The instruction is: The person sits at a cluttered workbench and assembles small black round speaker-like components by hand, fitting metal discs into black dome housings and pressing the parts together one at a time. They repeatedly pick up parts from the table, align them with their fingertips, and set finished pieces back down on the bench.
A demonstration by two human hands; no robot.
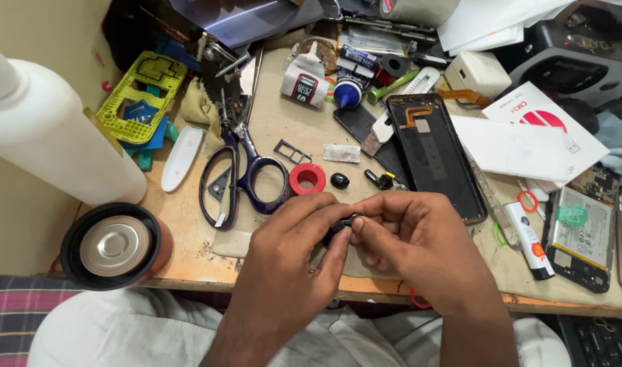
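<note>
Nearest: lap in pale cloth, with a plaid cloth (15, 309) at the left edge.

Left hand (290, 255) and right hand (413, 241): raised together over the near edge of the bench (188, 224). Fingers of both hands are closed, tips meeting on a small black part (343, 224) pinched between them; only a sliver of the part shows, its shape cannot be told.

Near left: round black lid with a silver centre (114, 246), resting at the bench edge. Above it, a large white plastic bottle (49, 129), tilted, close to the camera.

Middle, just beyond the hands: scissors with dark blue handles (241, 173), blades pointing away; a small red tape roll (307, 178) just right of the handles; a small black oval piece (339, 180) beside the roll; a black SIM tray frame (292, 151) behind the roll.

Middle right: black phone back housing (436, 156), lying open side up, with an orange flex strip at its top. Right of it, a white booklet with a red mark (535, 129); a white tube with a black tip (530, 239); an opened phone showing its battery and board (582, 234).

Far left: yellow-green plastic frame (142, 95); a white oval piece (182, 158) lies nearer.

Far centre: white glue bottle (304, 78); a blue-capped container (348, 92); a white charger block (477, 73).
</note>
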